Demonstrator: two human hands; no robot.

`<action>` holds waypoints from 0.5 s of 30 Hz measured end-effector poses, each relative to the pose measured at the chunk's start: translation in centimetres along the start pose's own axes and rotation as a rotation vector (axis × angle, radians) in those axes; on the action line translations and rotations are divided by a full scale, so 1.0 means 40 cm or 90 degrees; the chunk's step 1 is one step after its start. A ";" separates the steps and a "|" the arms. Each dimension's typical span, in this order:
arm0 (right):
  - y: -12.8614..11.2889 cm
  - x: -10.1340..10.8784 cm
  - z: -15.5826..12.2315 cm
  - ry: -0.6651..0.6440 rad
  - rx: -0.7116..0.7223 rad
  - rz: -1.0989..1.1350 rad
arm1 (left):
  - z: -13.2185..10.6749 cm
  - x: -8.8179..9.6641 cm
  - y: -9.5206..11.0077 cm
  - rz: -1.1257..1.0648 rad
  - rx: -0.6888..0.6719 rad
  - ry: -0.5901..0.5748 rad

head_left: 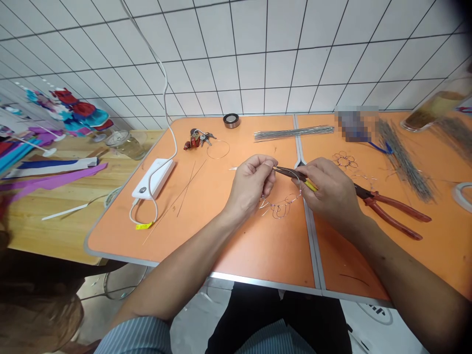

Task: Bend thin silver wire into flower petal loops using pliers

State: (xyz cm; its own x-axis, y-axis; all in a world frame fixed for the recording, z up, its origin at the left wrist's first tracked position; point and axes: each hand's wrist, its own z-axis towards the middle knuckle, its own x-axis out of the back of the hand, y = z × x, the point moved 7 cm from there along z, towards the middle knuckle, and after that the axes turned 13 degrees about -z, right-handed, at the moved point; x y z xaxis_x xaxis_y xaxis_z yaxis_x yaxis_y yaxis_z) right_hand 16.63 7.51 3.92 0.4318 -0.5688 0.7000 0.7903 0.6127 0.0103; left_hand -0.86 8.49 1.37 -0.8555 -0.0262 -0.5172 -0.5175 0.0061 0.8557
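Observation:
Above the middle of the orange table, my left hand [254, 178] pinches a thin wire ring [283, 204] whose lower side carries bent loops. My right hand [329, 189] is closed round needle-nose pliers [291, 172] with a yellow handle. The dark jaws point left and meet the wire at my left fingertips; whether they grip it is hard to see. Beyond my right hand lies a flower-shaped wire piece [344, 159]. Red-handled pliers [396, 209] rest to the right of that hand, their jaws partly hidden behind it.
The orange table [121, 235] holds a white power strip [154, 179], keys [202, 139], black tape [231, 120], straight wires [293, 132] and a wire bundle [405, 162]. A glass jar [433, 110] stands back right. Ribbons [59, 181] lie on the wooden table at left.

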 end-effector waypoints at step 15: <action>-0.024 0.029 0.004 0.034 0.042 -0.103 | -0.006 -0.010 0.009 -0.023 0.004 -0.003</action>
State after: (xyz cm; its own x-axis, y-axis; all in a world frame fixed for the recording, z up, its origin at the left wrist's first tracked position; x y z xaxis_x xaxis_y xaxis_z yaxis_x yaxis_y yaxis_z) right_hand 16.30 6.36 4.84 0.3253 -0.6896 0.6470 0.8220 0.5444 0.1670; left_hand -0.70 8.28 1.88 -0.8363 -0.0214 -0.5478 -0.5481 0.0117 0.8363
